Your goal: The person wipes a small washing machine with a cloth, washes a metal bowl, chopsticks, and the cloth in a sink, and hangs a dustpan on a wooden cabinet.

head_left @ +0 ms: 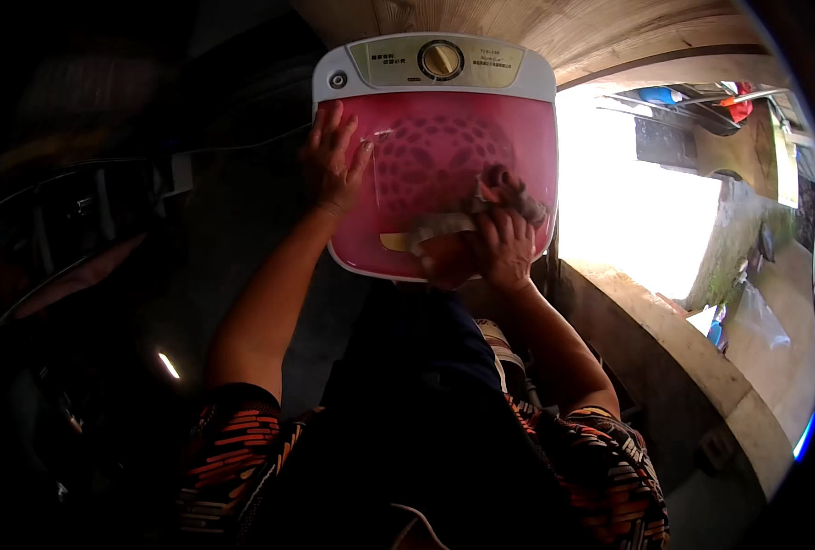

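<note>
A small washing machine or spin dryer, I cannot tell which, with a pink see-through lid (352, 220) stands in front of me. Its white-rimmed top carries a panel with a gold dial (441, 60). My left hand (331, 160) lies on the left edge of the lid, fingers spread. On the lower right of the lid, my right hand (506, 246) presses a crumpled, brownish-grey cloth (444, 247). Part of the cloth bunches up beyond the fingers and is blurred. A pale yellow label (394, 241) shows beside the cloth near the lid's front edge.
Behind the machine is a wooden surface (554, 23). On the right, a ledge (691, 367) borders a glaring bright opening, with a clear plastic bag (763, 316) beyond it. A pale round container (499, 344) stands below my right forearm. The left side is very dark.
</note>
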`<state>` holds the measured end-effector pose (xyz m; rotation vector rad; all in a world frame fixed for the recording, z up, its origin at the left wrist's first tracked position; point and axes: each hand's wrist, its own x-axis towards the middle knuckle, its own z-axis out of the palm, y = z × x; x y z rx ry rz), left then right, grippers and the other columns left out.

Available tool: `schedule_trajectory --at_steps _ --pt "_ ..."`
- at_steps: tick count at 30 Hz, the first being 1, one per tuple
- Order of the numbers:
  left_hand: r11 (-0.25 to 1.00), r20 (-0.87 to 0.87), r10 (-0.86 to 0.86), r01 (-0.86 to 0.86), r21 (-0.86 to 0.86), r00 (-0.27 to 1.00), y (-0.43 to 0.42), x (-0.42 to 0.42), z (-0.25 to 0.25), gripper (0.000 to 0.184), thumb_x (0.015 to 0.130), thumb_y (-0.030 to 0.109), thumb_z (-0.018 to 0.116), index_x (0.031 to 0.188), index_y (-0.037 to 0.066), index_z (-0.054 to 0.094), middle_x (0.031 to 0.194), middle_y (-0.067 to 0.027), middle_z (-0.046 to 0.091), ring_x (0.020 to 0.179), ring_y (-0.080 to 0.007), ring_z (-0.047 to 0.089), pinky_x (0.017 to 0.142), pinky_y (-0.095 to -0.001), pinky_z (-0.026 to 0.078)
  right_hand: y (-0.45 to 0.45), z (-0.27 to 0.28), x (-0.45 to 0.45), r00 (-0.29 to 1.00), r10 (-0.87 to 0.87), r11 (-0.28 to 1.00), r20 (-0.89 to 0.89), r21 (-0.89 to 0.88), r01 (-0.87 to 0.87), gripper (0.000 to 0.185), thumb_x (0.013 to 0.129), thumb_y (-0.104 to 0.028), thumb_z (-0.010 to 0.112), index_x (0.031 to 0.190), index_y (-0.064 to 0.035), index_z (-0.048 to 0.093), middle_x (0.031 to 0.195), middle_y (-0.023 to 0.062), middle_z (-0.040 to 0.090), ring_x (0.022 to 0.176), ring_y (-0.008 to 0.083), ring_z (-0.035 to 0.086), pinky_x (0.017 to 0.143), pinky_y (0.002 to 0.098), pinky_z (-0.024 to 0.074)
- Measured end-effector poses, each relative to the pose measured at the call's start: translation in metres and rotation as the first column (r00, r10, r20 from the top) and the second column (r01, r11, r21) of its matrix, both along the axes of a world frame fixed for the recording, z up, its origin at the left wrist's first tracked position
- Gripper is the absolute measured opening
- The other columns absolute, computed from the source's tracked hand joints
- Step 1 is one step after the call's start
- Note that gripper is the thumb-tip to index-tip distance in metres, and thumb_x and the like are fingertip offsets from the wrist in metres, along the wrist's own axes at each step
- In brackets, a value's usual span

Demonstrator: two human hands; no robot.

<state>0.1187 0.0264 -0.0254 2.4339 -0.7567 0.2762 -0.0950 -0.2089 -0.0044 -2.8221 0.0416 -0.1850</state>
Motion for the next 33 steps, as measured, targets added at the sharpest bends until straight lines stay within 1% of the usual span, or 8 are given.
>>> schedule_trajectory --at_steps 3,6,10,15,18,24,27,33 --pt "1.0 -0.027 -0.009 0.009 -0.011 1.0 0.002 0.006 0.001 0.042 0.084 0.026 0.069 0.12 0.005 0.061 0.143 -0.0165 0.047 0.134 -0.0379 0.041 0.105 -0.0471 0.036 -0.034 0.002 -0.007 0.992 -0.118 0.973 0.045 -0.197 0.124 0.051 0.083 -0.027 0.063 0.131 -0.0117 0.052 0.133 0.0145 0.047 0.123 0.0354 0.044 0.094 0.0481 0.0368" --pt "1.0 -0.041 -0.022 0.022 -0.002 0.999 0.002 0.004 0.004 0.046 0.082 0.026 0.069 0.122 0.005 0.06 0.144 -0.0188 0.046 0.134 -0.039 0.04 0.106 -0.0464 0.035 -0.063 0.005 0.05 0.927 -0.375 0.918 0.017 -0.134 0.373 0.06 0.086 -0.027 0.059 0.141 -0.012 0.042 0.146 0.0153 0.038 0.13 0.0378 0.04 0.1 0.049 0.0354" --pt "0.997 -0.019 0.0 0.001 0.074 1.0 -0.007 0.001 0.003 0.053 0.081 0.029 0.071 0.125 0.005 0.056 0.148 -0.0174 0.04 0.136 -0.0391 0.037 0.107 -0.0498 0.032 -0.107 -0.026 0.144 0.91 -0.414 0.91 -0.022 0.019 0.414 0.07 0.087 -0.043 0.056 0.149 -0.0187 0.032 0.154 0.0145 0.028 0.134 0.0382 0.038 0.099 0.0512 0.0391" --pt "0.985 0.003 0.009 -0.01 0.173 1.0 -0.015 -0.005 0.002 0.058 0.083 0.038 0.069 0.127 0.005 0.051 0.151 -0.0158 0.035 0.139 -0.0386 0.032 0.104 -0.0544 0.032 -0.155 -0.035 0.217 0.822 -0.52 0.684 -0.231 0.464 0.563 0.073 0.086 -0.059 0.054 0.142 -0.0137 0.038 0.128 0.0227 0.056 0.108 0.0419 0.059 0.091 0.051 0.0453" --pt "0.968 0.039 0.03 -0.039 0.25 0.999 -0.014 -0.002 0.003 0.058 0.083 0.037 0.07 0.123 0.0 0.052 0.148 -0.0189 0.038 0.138 -0.0388 0.035 0.107 -0.05 0.031 -0.156 -0.06 0.199 0.849 -0.5 0.771 -0.173 0.359 0.527 0.073 0.084 -0.059 0.058 0.135 -0.0096 0.041 0.11 0.0228 0.064 0.099 0.0417 0.064 0.089 0.0476 0.0473" --pt "0.97 0.037 -0.008 -0.001 0.243 0.999 -0.014 -0.004 0.006 0.056 0.085 0.037 0.068 0.123 -0.001 0.052 0.148 -0.0195 0.038 0.136 -0.0415 0.034 0.108 -0.0508 0.031 -0.137 -0.063 0.092 0.87 -0.399 0.393 -0.288 0.804 0.446 0.058 0.088 -0.039 0.066 0.128 -0.0031 0.045 0.112 0.0183 0.063 0.095 0.0306 0.066 0.075 0.0379 0.0544" --pt "0.974 0.036 -0.019 0.01 0.227 0.999 -0.011 -0.003 0.005 0.057 0.085 0.037 0.069 0.124 0.0 0.051 0.148 -0.0192 0.037 0.136 -0.0418 0.034 0.108 -0.0513 0.031 -0.11 -0.052 0.035 0.779 -0.392 -0.172 -0.49 0.871 0.461 0.054 0.09 -0.037 0.064 0.126 0.0006 0.047 0.111 0.015 0.061 0.09 0.025 0.066 0.067 0.0298 0.0561" --pt "0.991 -0.006 -0.019 0.02 0.131 1.0 -0.012 -0.011 0.008 0.058 0.085 0.041 0.068 0.129 0.007 0.05 0.15 -0.0159 0.034 0.138 -0.0405 0.03 0.104 -0.0554 0.032 -0.056 -0.037 -0.038 0.484 -0.684 -0.326 -0.545 0.823 0.465 0.039 0.095 -0.033 0.06 0.112 0.0019 0.058 0.084 0.0062 0.055 0.062 0.0127 0.057 0.051 0.0251 0.0473"
